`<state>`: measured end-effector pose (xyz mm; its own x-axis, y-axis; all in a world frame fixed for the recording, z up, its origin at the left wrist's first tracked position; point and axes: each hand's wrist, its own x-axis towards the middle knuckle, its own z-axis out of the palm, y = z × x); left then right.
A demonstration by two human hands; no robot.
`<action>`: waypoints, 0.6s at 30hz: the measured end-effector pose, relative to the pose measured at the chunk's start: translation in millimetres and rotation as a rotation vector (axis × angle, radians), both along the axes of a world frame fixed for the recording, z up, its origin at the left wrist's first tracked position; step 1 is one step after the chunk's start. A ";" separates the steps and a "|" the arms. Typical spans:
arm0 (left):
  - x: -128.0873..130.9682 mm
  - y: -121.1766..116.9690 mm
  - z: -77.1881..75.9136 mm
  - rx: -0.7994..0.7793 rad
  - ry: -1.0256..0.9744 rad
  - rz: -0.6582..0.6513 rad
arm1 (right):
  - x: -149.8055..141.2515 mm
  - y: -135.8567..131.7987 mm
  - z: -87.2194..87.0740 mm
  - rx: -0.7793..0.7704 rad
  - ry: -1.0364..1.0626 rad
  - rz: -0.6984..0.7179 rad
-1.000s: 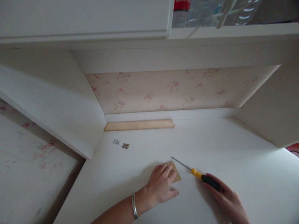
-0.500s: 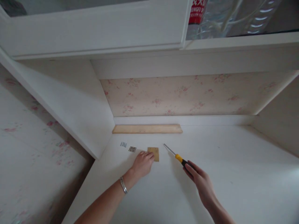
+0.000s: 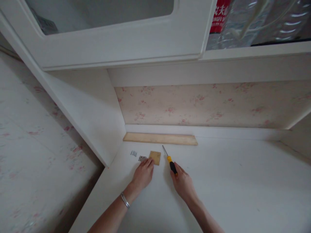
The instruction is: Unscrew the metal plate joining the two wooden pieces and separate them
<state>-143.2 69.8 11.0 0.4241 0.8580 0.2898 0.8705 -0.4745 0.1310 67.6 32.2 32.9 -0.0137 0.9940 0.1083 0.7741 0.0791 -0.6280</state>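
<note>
A small square wooden piece (image 3: 155, 157) lies flat on the white surface. My left hand (image 3: 143, 174) is at its lower left corner, with the fingers closed together on the edge. Just left of the square is a metal hinge (image 3: 142, 158), its lower part covered by my fingers. Several small screws (image 3: 133, 153) lie farther left. In my right hand (image 3: 182, 183) is a screwdriver (image 3: 169, 159) with a yellow and black handle. Its shaft points up and left, and the tip stands to the right of the square, apart from it.
Behind lies a long wooden strip (image 3: 160, 138) along the back ledge. A white side panel (image 3: 94, 110) bounds the left. Overhead hangs a white cabinet door (image 3: 121, 45), with plastic bottles (image 3: 245, 26) on the shelf to its right.
The screwdriver has come left, nearer the wooden square, with my right hand. My left fingers have shifted to the square's lower left corner, and the square is turned slightly. The camera view has shifted.
</note>
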 end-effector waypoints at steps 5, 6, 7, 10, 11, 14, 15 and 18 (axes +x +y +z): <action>-2.3 18.5 3.0 -0.001 -0.047 -0.002 | -13.3 5.9 9.3 -0.037 -0.150 0.020; -3.1 22.3 4.0 0.001 -0.051 -0.013 | -16.0 6.9 10.3 -0.034 -0.166 0.026; -3.9 26.2 4.9 0.004 -0.054 -0.021 | -18.5 7.7 10.7 -0.025 -0.177 0.036; -6.2 37.2 6.4 0.004 -0.068 -0.033 | -24.8 9.6 8.8 0.009 -0.204 0.044; -6.9 40.6 6.5 0.002 -0.075 -0.039 | -26.3 10.1 7.6 0.018 -0.214 0.041; -9.1 50.1 6.9 -0.004 -0.112 -0.049 | -29.5 11.7 3.9 0.032 -0.239 0.024; -9.8 53.0 7.3 -0.005 -0.125 -0.049 | -30.4 12.4 3.2 0.030 -0.241 0.021; -11.0 60.7 9.1 -0.011 -0.145 -0.055 | -32.9 14.7 3.1 0.012 -0.233 0.015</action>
